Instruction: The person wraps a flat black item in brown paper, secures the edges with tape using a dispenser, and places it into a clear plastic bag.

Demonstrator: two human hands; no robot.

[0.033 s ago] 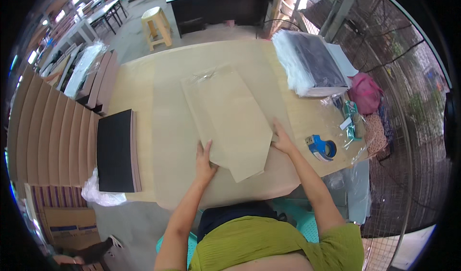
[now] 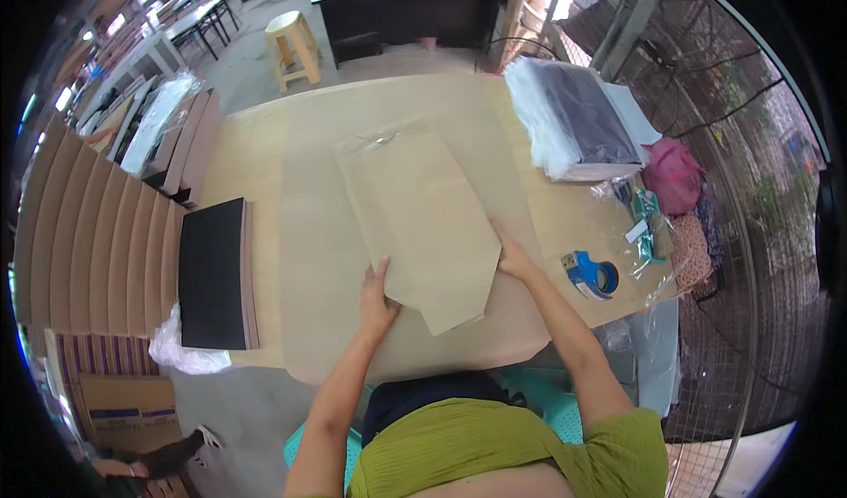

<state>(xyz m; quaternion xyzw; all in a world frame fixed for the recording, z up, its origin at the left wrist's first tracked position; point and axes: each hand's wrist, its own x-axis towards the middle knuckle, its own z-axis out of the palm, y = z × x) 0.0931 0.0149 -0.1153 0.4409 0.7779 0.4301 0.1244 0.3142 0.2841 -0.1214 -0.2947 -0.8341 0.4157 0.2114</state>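
A flat brown kraft paper piece (image 2: 423, 220) lies slanted in the middle of the table, its near end cut to a tapered flap. Wrinkled clear plastic (image 2: 379, 139) shows at its far end. My left hand (image 2: 378, 302) grips the near left edge, fingers pointing away from me and thumb by the flap's corner. Against the right edge, near where the flap begins to taper, my right hand (image 2: 512, 253) is closed, with part of its fingers hidden. Beneath the piece, a large brown paper sheet (image 2: 313, 322) covers the table and hangs over its front edge.
On the left lies a thick black-covered stack (image 2: 212, 273), beside a tall row of brown padded boards (image 2: 97, 233). A blue tape dispenser (image 2: 589, 275) sits at right. Behind it are a plastic-wrapped stack (image 2: 573, 119) and a pink bag (image 2: 672, 176). A person's foot (image 2: 209, 438) shows lower left.
My right hand's fingers have shifted slightly left, closer against the kraft piece's edge. My left hand and the piece stay in place; the view has tilted a little.
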